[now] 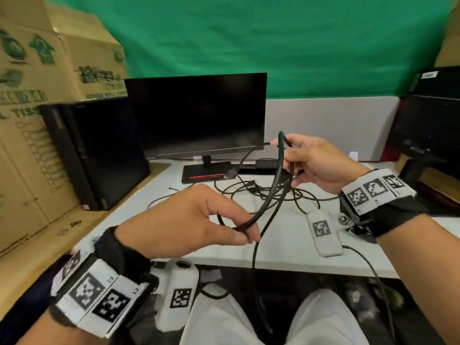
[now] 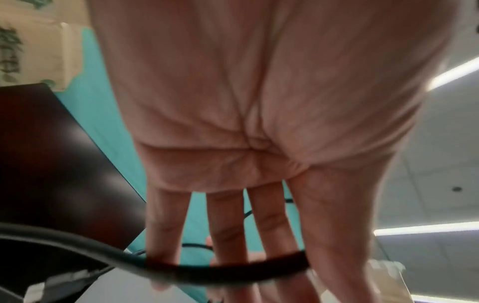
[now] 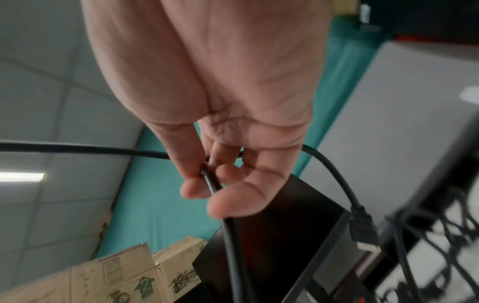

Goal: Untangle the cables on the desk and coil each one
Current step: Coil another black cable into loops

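A thick black cable (image 1: 272, 188) arcs through the air between my two hands above the white desk (image 1: 281, 247). My left hand (image 1: 245, 231) pinches its lower stretch between thumb and fingers; the cable (image 2: 233, 270) crosses my fingers in the left wrist view. My right hand (image 1: 286, 150) holds a loop of the same cable (image 3: 215, 188), with its plug end (image 3: 361, 225) hanging beyond the hand. One strand drops past the desk's front edge toward my lap. A tangle of thin black cables (image 1: 261, 192) lies on the desk under my hands.
A dark monitor (image 1: 196, 115) stands at the back of the desk on its base (image 1: 206, 171), with a black computer tower (image 1: 94, 155) to its left. Cardboard boxes (image 1: 37, 95) are stacked at far left. Black equipment (image 1: 433, 115) sits at the right.
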Motion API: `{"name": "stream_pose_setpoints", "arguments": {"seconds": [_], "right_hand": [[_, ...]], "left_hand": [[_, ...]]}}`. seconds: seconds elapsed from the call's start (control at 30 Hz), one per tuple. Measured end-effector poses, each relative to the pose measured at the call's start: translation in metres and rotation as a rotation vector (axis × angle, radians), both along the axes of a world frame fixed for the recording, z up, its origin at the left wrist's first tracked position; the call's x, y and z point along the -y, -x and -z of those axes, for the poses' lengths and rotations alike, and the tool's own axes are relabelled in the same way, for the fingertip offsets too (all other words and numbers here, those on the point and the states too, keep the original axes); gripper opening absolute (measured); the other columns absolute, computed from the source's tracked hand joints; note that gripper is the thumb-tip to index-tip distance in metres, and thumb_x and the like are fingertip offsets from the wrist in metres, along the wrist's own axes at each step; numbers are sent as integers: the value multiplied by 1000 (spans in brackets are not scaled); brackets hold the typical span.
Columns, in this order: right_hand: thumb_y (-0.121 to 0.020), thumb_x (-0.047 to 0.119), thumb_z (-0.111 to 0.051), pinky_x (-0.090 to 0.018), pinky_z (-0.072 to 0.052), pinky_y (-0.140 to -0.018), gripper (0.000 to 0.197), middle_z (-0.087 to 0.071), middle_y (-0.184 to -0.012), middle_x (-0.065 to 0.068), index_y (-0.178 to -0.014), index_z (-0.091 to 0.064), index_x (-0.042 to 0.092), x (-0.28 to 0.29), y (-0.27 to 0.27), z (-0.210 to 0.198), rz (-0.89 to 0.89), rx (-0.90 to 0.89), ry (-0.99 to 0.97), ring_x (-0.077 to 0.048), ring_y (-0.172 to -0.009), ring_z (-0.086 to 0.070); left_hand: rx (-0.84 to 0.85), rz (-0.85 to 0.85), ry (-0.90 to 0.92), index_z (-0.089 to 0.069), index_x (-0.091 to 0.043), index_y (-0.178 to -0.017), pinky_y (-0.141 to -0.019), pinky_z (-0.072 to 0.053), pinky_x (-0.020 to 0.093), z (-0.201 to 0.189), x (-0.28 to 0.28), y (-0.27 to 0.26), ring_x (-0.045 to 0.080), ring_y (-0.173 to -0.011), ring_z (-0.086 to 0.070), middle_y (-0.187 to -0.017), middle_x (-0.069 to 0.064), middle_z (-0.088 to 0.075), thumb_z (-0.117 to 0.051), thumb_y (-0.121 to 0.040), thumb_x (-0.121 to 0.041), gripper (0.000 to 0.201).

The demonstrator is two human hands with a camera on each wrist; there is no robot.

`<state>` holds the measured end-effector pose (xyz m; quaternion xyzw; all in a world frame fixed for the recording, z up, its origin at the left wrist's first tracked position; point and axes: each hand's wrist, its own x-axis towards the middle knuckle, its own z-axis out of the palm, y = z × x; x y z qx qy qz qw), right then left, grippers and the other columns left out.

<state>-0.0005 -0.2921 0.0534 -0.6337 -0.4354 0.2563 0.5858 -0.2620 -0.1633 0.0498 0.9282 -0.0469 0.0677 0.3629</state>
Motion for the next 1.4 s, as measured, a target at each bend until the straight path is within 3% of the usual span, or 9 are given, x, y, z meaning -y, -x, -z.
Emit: {"name": "stream_pose_setpoints", "arguments": {"seconds": [0.2, 0.33, 0.5, 0.7, 0.9, 1.0, 1.1, 1.23, 1.4], "right_hand": [[-97, 7, -54, -23, -37, -48, 17, -56, -72, -4, -100, -64, 20, 53, 32, -6, -131, 175, 7, -15, -62, -43], [-95, -1, -52, -16, -36, -51, 25, -59, -68, -6, -92, -68, 18, 84, 58, -1, -315, 260, 64, -8, -59, -50], [-91, 1, -58, -34, -49, -70, 23, -75, -101, -10, -90, -69, 20, 110, 75, 8, -282, 385, 136, -17, -93, -67], [-77, 64, -65, -27, -58, -68, 43, -76, -94, 9, -116, -58, 49, 144, 73, -2, -159, 596, 812, -13, -76, -74], [-84, 63, -58, -22, -57, -78, 32, -71, -101, 20, -109, -64, 44, 132, 103, 7, 51, 915, 373, 1, -87, -68], [-100, 32, -52, -44, -60, -73, 23, -68, -65, 2, -85, -65, 20, 119, 114, 12, -42, 630, 158, -19, -61, -67], [-96, 34, -53, -27, -41, -39, 24, -36, -53, 6, -81, -56, 16, 121, 113, 9, -67, 359, -72, -11, -43, -32], [-97, 29, -60, -23, -21, -43, 17, -28, -66, -6, -98, -66, 14, 119, 99, 12, -52, 178, -267, -14, -52, -21], [-102, 13, -50, -20, -34, -49, 28, -47, -62, 7, -101, -71, 32, 101, 88, 42, 371, 656, -146, -9, -53, -38]], "left_hand": [[170, -197, -133, -67, -44, -112, -103, -41, 25, 6, 13, 3, -11, -118, -51, -121, -30, -61, -61, -75, -72, 47], [269, -384, -229, -39, -40, -143, -98, -30, 12, 21, 22, -11, -11, -126, -38, -140, -25, -42, -60, -86, -59, 63], [10, -171, 86, -63, -21, -83, -59, -52, 38, 41, 31, -26, 15, -51, -54, -56, -9, -51, -48, -104, -37, 30], [143, -368, 238, -41, -27, -59, -44, -18, 23, 33, 21, -16, 18, -50, -17, -60, 3, -28, -52, -96, -54, 47], [173, -118, 504, -43, -21, -66, -45, -15, 22, 13, 45, -2, 14, -49, -16, -59, -6, -25, -54, -101, -40, 41], [180, -5, 622, -52, -18, -71, -47, -20, 27, 5, 51, 6, 14, -49, -23, -60, -4, -28, -51, -100, -37, 35], [40, 0, 583, -46, -19, -70, -47, -28, 28, 5, 47, 10, 14, -43, -19, -57, -2, -23, -44, -100, -51, 44], [-77, -38, 617, -45, -20, -68, -47, -34, 26, 9, 40, 7, 15, -46, -14, -61, 0, -20, -42, -97, -54, 45], [-59, 95, 832, -49, -18, -73, -41, -23, 20, 15, 53, 3, 10, -48, -17, -62, -5, -22, -45, -101, -41, 36]]}}
